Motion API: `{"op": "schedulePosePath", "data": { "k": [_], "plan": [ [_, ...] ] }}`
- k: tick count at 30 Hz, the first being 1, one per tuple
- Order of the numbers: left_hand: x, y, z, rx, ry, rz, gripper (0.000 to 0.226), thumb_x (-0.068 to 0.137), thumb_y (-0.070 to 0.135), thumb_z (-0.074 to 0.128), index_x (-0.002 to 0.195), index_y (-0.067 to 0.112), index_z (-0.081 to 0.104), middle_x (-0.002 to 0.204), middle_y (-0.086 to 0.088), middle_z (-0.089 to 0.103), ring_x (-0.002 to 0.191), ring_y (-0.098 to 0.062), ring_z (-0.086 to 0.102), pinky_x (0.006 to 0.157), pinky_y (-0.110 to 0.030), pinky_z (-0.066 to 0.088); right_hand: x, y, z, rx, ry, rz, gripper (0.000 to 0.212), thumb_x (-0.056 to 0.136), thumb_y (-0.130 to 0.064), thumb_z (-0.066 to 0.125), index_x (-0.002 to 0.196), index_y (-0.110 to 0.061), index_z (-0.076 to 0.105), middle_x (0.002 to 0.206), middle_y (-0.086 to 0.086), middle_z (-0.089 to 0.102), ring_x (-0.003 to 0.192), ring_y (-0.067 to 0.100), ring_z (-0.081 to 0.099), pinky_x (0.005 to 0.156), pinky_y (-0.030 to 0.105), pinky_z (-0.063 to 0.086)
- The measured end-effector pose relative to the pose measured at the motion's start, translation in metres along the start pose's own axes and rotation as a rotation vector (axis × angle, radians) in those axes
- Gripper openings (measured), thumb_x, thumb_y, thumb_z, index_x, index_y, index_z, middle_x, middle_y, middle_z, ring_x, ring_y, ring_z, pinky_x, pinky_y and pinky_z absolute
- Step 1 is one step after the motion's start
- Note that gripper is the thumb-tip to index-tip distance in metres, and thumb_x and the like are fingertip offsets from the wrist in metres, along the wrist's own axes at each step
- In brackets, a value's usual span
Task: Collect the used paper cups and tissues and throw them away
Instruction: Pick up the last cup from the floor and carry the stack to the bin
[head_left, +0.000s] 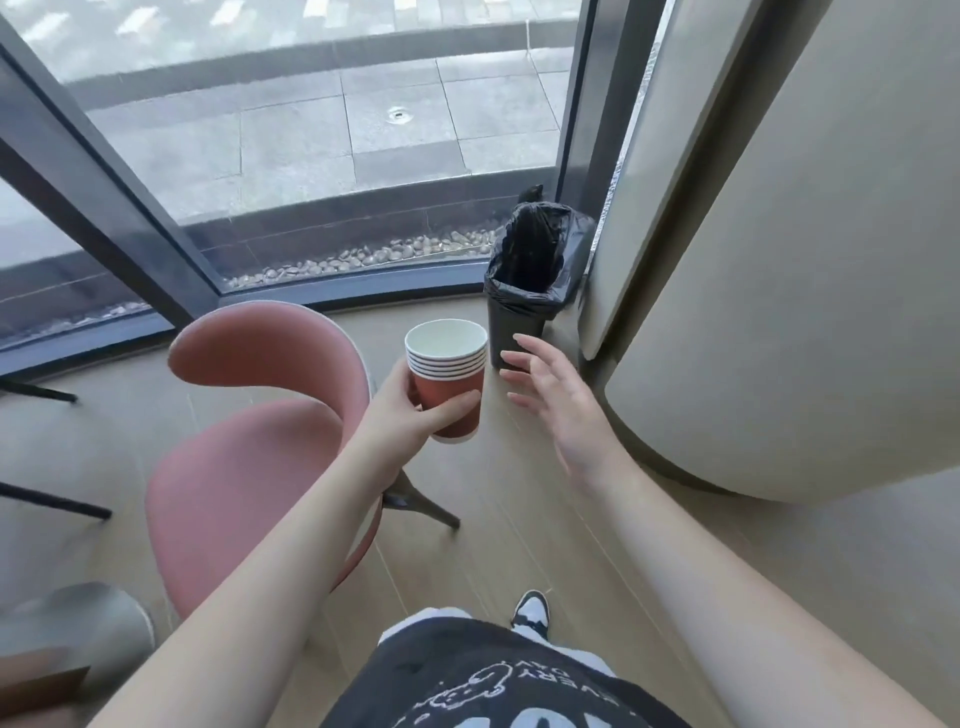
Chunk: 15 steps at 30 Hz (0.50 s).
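**Stack of cups held up near the bin**

The cups (448, 378) are a nested stack of red-brown paper cups with white rims, about six rims showing one below the other. The top cup's white inside looks empty as far as the view reaches. The stack is tilted a little, its mouth leaning toward the window (311, 145), and it is in the air above the floor (519, 519), just short of the bin (524, 291).

The bin is a small dark one standing on the floor in the corner where the window frame meets the curved pale wall (779, 312). A black bag (537, 244) lines it, folded over the rim and bunched up at the back. The inside is dark, and I cannot tell what, if anything, lies in it.

The left hand (402, 413) grips the stack low on its side, thumb across the front, fingers (413, 387) curled round the far side. The right hand (553, 402) hovers just beside the cups, between them and the wall, holding nothing, palm facing the stack, its fingers spread and slightly bent.

A pink chair (249, 431) stands on the floor to the left, behind the left forearm.
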<state>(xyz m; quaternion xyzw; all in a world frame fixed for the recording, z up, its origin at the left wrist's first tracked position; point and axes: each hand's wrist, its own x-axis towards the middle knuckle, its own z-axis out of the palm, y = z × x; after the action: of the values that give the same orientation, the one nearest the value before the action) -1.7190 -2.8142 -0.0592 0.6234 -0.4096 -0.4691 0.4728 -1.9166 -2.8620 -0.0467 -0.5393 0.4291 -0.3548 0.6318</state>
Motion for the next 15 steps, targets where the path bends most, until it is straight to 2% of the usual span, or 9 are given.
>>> {"op": "schedulePosePath", "data": {
  "k": [5,9,13,15],
  "plan": [
    [0.047,0.019,-0.003,-0.024,0.079,-0.018,0.082,0.059,0.047,0.092,0.13,0.023,0.06,0.119,0.002,0.075,0.113,-0.017,0.07,0.099,-0.04,0.056,0.071,-0.018,-0.011,0.027,-0.073,-0.009,0.05,0.086,-0.065,0.051,0.13,-0.043,0.055,0.131,-0.007,0.064,0.121,0.009,0.062,0.107,0.039,0.049],
    [0.092,0.028,-0.012,-0.038,0.135,-0.027,0.083,0.057,0.046,0.091,0.13,0.021,0.059,0.118,0.002,0.075,0.11,-0.015,0.071,0.091,-0.032,0.058,0.13,-0.025,-0.01,0.038,-0.124,-0.01,0.045,0.086,-0.063,0.052,0.127,-0.045,0.058,0.127,-0.01,0.066,0.117,0.006,0.063,0.101,0.034,0.05],
    [0.141,0.035,-0.03,-0.037,0.18,-0.034,0.069,0.06,0.04,0.096,0.119,0.035,0.06,0.105,0.013,0.076,0.095,-0.004,0.072,0.062,-0.018,0.055,0.191,-0.033,0.005,-0.002,-0.183,-0.01,0.045,0.09,-0.06,0.05,0.13,-0.042,0.057,0.128,-0.011,0.065,0.117,0.005,0.063,0.101,0.033,0.05],
    [0.164,0.036,-0.039,-0.04,0.218,-0.042,0.056,0.069,0.034,0.091,0.115,0.039,0.059,0.104,0.015,0.075,0.091,0.0,0.072,0.056,-0.015,0.052,0.219,-0.038,0.013,-0.029,-0.224,-0.015,0.046,0.089,-0.061,0.05,0.131,-0.042,0.057,0.128,-0.01,0.065,0.118,0.006,0.063,0.101,0.033,0.05]
  ]
}}
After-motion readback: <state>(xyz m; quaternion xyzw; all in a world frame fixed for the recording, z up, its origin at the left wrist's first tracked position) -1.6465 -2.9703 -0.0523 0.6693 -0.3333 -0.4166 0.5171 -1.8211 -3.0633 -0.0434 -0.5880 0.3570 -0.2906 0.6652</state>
